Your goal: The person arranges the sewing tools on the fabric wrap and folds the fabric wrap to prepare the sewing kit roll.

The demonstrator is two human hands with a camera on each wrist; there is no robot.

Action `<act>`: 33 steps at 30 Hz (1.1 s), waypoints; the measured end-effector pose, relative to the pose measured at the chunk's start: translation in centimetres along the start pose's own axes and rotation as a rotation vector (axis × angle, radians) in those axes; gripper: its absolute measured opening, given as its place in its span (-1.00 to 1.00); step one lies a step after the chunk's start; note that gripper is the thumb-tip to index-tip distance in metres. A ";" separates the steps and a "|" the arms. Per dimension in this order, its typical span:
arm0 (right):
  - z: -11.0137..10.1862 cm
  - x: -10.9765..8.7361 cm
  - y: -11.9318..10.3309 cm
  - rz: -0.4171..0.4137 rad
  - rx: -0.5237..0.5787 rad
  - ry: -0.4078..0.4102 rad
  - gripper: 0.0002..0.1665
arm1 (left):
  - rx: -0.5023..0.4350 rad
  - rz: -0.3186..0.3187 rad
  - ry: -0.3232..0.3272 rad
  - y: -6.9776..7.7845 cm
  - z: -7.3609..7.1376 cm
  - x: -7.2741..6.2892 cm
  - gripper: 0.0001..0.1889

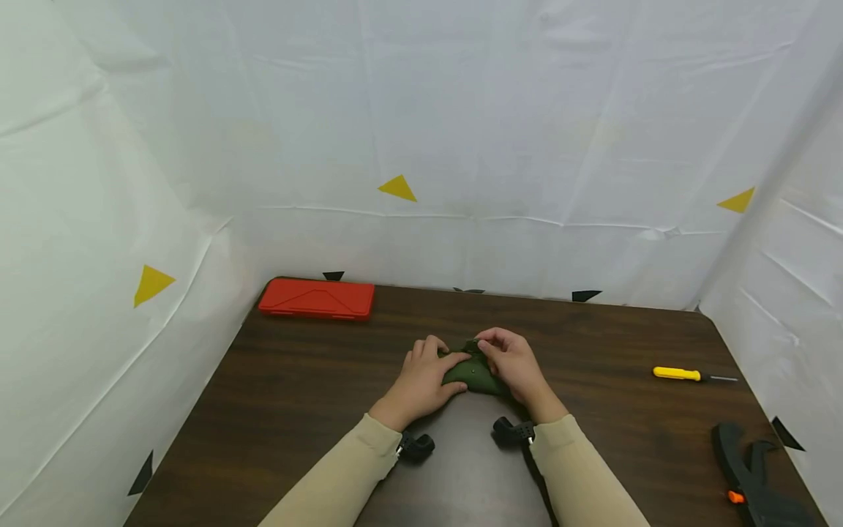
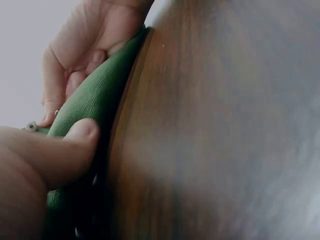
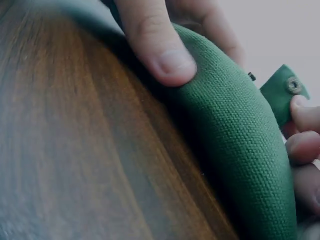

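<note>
A green cloth pouch (image 1: 484, 379) with small metal snaps lies on the brown wooden table, between my two hands. My left hand (image 1: 424, 377) grips its left side, the thumb on the near face and the other fingers over the top. In the right wrist view the left thumb (image 3: 172, 62) presses into the woven cloth. At the pouch's upper right, my right hand (image 1: 516, 364) pinches a small green flap (image 3: 277, 95) bearing a metal snap. That flap stands up, apart from the dark stud on the pouch body. The pouch's far side is mostly hidden.
A red flat case (image 1: 316, 298) lies at the table's back left. Toward the right edge are a yellow-handled screwdriver (image 1: 678, 374) and, nearer, a black clamp-like tool (image 1: 757, 476) with an orange button. White sheeting (image 1: 461, 110) surrounds the wooden table (image 1: 296, 410).
</note>
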State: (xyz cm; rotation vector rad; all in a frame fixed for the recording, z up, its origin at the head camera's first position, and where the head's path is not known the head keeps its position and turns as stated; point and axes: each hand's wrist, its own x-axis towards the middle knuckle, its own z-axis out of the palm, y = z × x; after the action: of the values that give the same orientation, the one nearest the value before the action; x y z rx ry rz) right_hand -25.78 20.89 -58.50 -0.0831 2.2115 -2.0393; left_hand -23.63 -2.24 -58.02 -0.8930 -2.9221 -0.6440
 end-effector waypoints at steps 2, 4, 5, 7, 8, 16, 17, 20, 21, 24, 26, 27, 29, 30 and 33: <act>0.0 -0.2 0.0 -0.018 0.025 -0.006 -0.76 | -0.026 -0.012 0.031 0.0 0.2 0.0 -0.44; 0.0 -0.3 0.0 -0.049 0.026 -0.025 -0.78 | -0.045 -0.032 0.064 -0.1 0.3 0.1 -0.45; 0.1 -0.3 0.0 -0.071 0.007 -0.034 -0.81 | -0.045 -0.044 0.082 -0.2 0.5 0.2 -0.45; 0.3 -0.6 -0.1 -0.139 -0.098 -0.037 -0.87 | -0.044 -0.072 0.103 -0.4 0.7 0.2 -0.41; 0.3 -0.7 -0.2 -0.182 -0.174 -0.028 -0.90 | -0.044 -0.084 0.109 -0.5 0.8 0.3 -0.40; 1.1 -2.0 -0.1 -0.256 -0.418 0.040 -0.86 | -0.082 -0.071 0.160 -1.1 0.8 0.2 -0.45; 1.1 -2.0 -0.1 -0.226 -0.364 0.020 -0.87 | -0.082 -0.059 0.167 -1.3 0.7 0.2 -0.46; 1.2 -1.9 -0.1 -0.157 -0.235 -0.020 -0.89 | -0.056 -0.011 0.184 -1.6 0.3 0.2 -0.48; 1.2 -1.8 -0.1 -0.152 -0.216 -0.028 -0.89 | -0.043 0.011 0.195 -1.7 0.2 0.2 -0.49; 1.4 -1.7 0.0 -0.147 -0.162 -0.040 -0.88 | -0.019 0.074 0.222 -2.1 0.0 0.1 -0.52; 1.5 -1.6 0.0 -0.144 -0.133 -0.049 -0.88 | -0.023 0.115 0.232 -2.3 -0.1 0.0 -0.55; 1.5 -1.6 0.0 -0.144 -0.120 -0.059 -0.88 | -0.031 0.128 0.236 -2.3 -0.2 -0.1 -0.57; 1.6 -1.6 0.1 -0.154 -0.119 -0.083 -0.89 | -0.051 0.132 0.233 -2.3 -0.4 -0.3 -0.60; 1.6 -1.6 0.1 -0.163 -0.128 -0.094 -0.89 | -0.062 0.125 0.230 -2.3 -0.4 -0.4 -0.61; 1.6 -1.4 0.0 -0.198 -0.164 -0.116 -0.83 | -0.102 0.079 0.226 -2.2 -0.6 -0.4 -0.62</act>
State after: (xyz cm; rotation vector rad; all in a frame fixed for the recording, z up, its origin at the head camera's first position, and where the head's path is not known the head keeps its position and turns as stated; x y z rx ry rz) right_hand -24.16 19.49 -58.51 -0.4426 2.3758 -1.8835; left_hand -24.56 -4.34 -58.35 -0.8759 -2.6621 -0.8351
